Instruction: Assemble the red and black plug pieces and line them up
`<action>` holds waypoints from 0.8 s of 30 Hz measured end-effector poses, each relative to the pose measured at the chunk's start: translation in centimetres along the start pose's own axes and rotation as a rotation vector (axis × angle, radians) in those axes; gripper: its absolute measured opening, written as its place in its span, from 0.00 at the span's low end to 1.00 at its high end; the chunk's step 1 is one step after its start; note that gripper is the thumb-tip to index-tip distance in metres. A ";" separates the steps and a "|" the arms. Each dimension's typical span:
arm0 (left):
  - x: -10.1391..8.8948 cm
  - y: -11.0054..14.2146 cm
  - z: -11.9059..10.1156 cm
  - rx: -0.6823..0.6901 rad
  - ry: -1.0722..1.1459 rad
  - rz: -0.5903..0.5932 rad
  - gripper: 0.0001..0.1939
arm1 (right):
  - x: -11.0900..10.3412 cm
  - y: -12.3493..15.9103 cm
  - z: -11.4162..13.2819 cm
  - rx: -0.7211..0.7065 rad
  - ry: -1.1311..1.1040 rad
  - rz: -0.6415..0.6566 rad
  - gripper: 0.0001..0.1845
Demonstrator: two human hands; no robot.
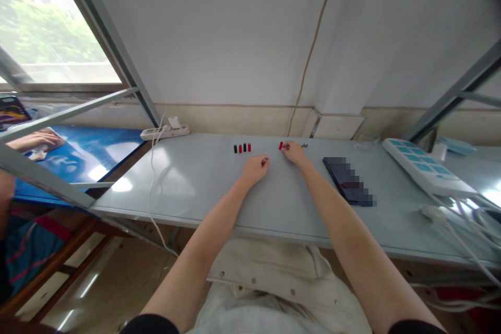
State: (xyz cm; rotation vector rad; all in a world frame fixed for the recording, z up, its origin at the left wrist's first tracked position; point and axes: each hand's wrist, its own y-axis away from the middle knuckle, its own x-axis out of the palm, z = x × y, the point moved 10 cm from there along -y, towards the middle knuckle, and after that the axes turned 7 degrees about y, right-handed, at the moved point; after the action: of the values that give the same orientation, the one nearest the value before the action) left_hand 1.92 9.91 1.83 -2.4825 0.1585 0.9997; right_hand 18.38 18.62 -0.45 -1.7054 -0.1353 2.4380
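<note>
My right hand (293,152) is closed, its fingertips pinching a small red cylinder (281,145) at the far side of the grey desk (211,188). To the left of it, my left hand (255,168) is curled with the fingers together. A small dark spot shows at its fingertips, too small to name. Beyond the left hand, several little cylinders stand in a short row: a black cylinder (235,149) at the left end, a red cylinder (249,147) at the right end, red and black between. Tiny dark bits (304,145) lie just past my right hand.
A dark phone-like slab (344,181), partly pixelated, lies right of my right forearm. Farther right is a white case with blue panels (426,166), with cables beside it. A white power strip (165,131) sits back left, its cord crossing the desk. Another person's hand (37,140) rests on a blue desk.
</note>
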 end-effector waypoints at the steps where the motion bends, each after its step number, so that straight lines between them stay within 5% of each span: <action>1: 0.0 0.0 0.2 -0.016 -0.021 0.002 0.14 | 0.0 -0.1 0.0 0.004 0.005 0.015 0.07; 5: -0.7 0.0 0.9 -0.075 -0.090 -0.003 0.22 | -0.1 -0.1 0.2 0.024 0.029 0.057 0.09; 10: -2.0 -0.1 2.3 -0.188 -0.208 -0.022 0.32 | -1.3 1.3 0.2 0.081 -0.013 0.067 0.25; 14: -2.7 -0.3 3.0 -0.264 -0.273 -0.044 0.34 | -3.9 4.1 1.5 0.076 -0.054 -0.082 0.26; 18: -2.7 -0.3 3.7 -0.332 -0.296 -0.040 0.35 | -5.4 7.1 4.3 -0.089 -0.227 -0.244 0.20; 24: -3.1 -0.6 4.1 -0.282 -0.203 -0.141 0.28 | -3.7 8.7 7.0 -0.270 -0.242 -0.154 0.19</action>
State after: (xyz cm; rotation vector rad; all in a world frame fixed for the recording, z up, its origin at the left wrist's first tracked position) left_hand -2.79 12.07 1.59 -2.5732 -0.2347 1.2784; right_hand 12.37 9.49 3.95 -1.4195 -0.6269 2.5910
